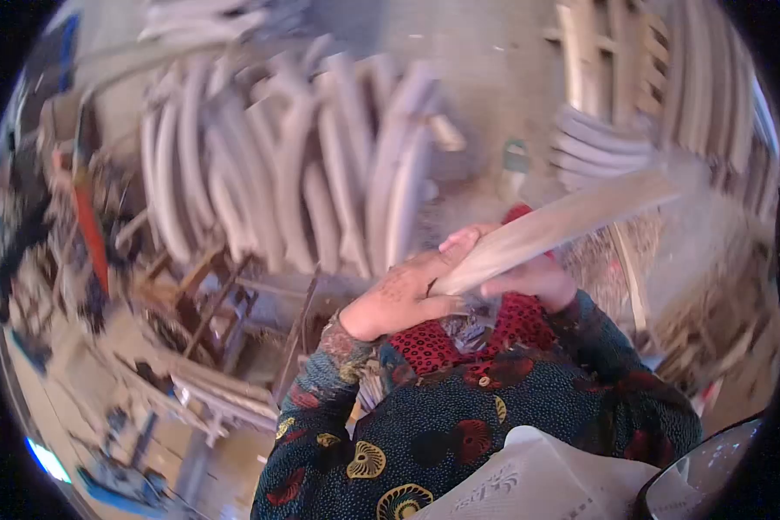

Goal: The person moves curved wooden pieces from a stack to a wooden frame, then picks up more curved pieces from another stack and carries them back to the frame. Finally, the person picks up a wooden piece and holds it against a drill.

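A long, flat, slightly curved wooden slat (572,217) slants across in front of my body, its far end up and to the right and smeared by motion. My left hand (394,299) is closed round the slat's near end, thumb below and fingertips over the top edge. Lower down, along the slat's near side, my right hand (536,282) grips it, with some of its fingers hidden behind the wood. Red patterned cloth (433,348) shows just beneath both hands.
A large pile of curved wooden pieces (295,165) lies ahead to the left. More long pieces (706,87) are stacked at upper right. A green object (516,158) stands between them. At left are wooden frames (204,277) and an orange-red strip (89,230).
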The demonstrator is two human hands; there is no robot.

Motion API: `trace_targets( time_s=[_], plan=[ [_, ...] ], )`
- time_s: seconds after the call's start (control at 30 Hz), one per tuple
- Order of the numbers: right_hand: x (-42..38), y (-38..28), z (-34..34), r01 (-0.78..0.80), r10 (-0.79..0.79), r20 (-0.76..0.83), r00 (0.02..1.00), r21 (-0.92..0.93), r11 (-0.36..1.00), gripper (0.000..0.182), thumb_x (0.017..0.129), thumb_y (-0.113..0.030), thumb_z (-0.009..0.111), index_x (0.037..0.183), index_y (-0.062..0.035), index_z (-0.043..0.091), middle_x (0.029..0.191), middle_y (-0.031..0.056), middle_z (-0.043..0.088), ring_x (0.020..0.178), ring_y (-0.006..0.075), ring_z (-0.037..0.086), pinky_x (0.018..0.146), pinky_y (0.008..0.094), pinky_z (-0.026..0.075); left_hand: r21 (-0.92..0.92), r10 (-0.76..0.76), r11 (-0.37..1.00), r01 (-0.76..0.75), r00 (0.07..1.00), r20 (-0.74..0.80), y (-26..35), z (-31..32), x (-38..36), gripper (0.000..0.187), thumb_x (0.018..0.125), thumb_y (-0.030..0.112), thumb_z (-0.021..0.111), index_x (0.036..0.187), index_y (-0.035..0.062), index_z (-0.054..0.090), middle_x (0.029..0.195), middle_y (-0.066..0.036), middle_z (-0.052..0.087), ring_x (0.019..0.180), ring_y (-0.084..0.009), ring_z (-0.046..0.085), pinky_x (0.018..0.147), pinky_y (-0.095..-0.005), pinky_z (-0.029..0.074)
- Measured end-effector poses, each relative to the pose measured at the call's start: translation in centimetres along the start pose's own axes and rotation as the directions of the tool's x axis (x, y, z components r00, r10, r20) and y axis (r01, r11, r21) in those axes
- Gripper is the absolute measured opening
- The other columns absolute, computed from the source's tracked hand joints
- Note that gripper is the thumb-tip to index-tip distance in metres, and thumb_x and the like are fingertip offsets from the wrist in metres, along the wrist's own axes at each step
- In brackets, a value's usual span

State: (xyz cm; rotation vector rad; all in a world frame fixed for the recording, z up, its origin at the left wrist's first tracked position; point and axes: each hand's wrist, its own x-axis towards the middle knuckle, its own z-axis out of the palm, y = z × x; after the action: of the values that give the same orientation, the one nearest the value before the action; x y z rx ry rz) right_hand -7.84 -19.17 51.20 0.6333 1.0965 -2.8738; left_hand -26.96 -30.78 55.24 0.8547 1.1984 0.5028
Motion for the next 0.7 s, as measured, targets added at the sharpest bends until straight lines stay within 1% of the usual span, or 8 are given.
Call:
trace_targets(
  time_s=[0.1,0.17,0.23,0.27,0.37,0.57,0.67,0.7],
  plan=[
    [-5.1,2.0,-4.7,0.164,-0.112,-0.365,0.924,0.114,0.98,0.051,0.079,-0.018,0.071,0.122,-0.0046,0.046,0.119,0.0105,0.056,0.102,0.0175,0.057,0.087,0.0318,0.046,-0.168,-0.119,0.973,0.155,0.972,0.205,0.5,2.9,8.3,0.075,0.078,0.015,0.067,0.142,0.0007,0.032,0.142,-0.014,0.041,0.128,-0.0185,0.039,0.106,-0.0312,0.029],
    [-7.7,2.8,-8.4,0.117,0.064,-0.565,0.823,0.278,0.953,0.042,0.08,-0.019,0.068,0.115,-0.0026,0.049,0.1,0.0077,0.062,0.067,0.0087,0.056,0.056,0.0231,0.045,-0.184,-0.059,0.977,0.105,0.97,0.237,0.2,5.2,13.3,0.075,0.077,0.015,0.068,0.141,0.0003,0.032,0.138,-0.013,0.043,0.127,-0.0189,0.039,0.106,-0.0316,0.029],
    [-8.1,3.1,-13.5,0.102,0.077,-0.68,0.729,0.219,0.97,0.033,0.082,-0.02,0.067,0.105,-0.0014,0.052,0.082,0.0036,0.06,0.044,0.003,0.039,0.037,0.0199,0.029,-0.19,0.082,0.981,-0.043,0.975,0.205,-0.9,6.3,18.1,0.072,0.077,0.014,0.067,0.14,0.0002,0.034,0.135,-0.013,0.045,0.124,-0.0192,0.041,0.105,-0.0319,0.031],
    [-7.5,3.4,-15.9,0.211,0.061,-0.784,0.618,0.24,0.948,0.029,0.082,-0.021,0.066,0.099,-0.0018,0.053,0.071,0.0005,0.055,0.041,0.0029,0.038,0.035,0.0193,0.026,-0.114,-0.118,0.982,0.151,0.959,0.257,-0.9,5.7,20.1,0.068,0.078,0.012,0.066,0.138,0.0004,0.037,0.127,-0.011,0.05,0.116,-0.0184,0.047,0.099,-0.0319,0.037],
    [-7.2,4.3,-25.7,0.343,0.107,-0.897,0.428,0.271,0.899,0.032,0.081,-0.024,0.068,0.099,-0.0021,0.052,0.072,0.0011,0.054,0.045,0.0038,0.042,0.037,0.0227,0.032,0.051,-0.398,0.917,0.395,0.905,0.154,-2.6,3.9,26.6,0.051,0.08,0.009,0.066,0.127,0.0023,0.047,0.086,-0.002,0.062,0.069,-0.0101,0.06,0.059,-0.0252,0.051],
    [-6.2,6.0,-43.8,0.502,0.061,-0.943,0.327,0.228,0.835,0.058,0.081,-0.022,0.069,0.124,-0.0031,0.036,0.084,0.0067,0.055,0.051,0.0092,0.045,0.04,0.0232,0.034,-0.069,-0.254,0.967,0.246,0.957,-0.139,-5.7,5.1,44.0,0.037,0.085,0.006,0.062,0.12,0.0014,0.053,0.088,-0.006,0.063,0.07,-0.012,0.061,0.055,-0.0246,0.05],
    [-5.4,5.5,-48.7,0.128,-0.097,-0.968,-0.23,-0.129,0.983,0.068,0.081,-0.024,0.068,0.134,-0.0037,0.032,0.094,0.0184,0.06,0.069,0.0262,0.061,0.057,0.0346,0.05,0.01,-0.224,0.974,0.226,0.971,-0.087,-10.1,4.1,52.9,0.042,0.083,0.007,0.064,0.123,0.002,0.053,0.094,-0.007,0.064,0.076,-0.0117,0.06,0.064,-0.0242,0.05],
    [-6.0,4.6,-49.8,-0.084,-0.169,-0.962,-0.214,-0.155,0.984,0.069,0.081,-0.025,0.067,0.136,-0.0044,0.031,0.099,0.0217,0.059,0.079,0.0318,0.06,0.066,0.0378,0.05,0.004,-0.231,0.973,0.232,0.971,-0.059,-11.4,4.0,55.7,0.045,0.083,0.008,0.065,0.125,0.0022,0.052,0.097,-0.007,0.064,0.082,-0.0128,0.061,0.07,-0.0249,0.05]
  ],
)
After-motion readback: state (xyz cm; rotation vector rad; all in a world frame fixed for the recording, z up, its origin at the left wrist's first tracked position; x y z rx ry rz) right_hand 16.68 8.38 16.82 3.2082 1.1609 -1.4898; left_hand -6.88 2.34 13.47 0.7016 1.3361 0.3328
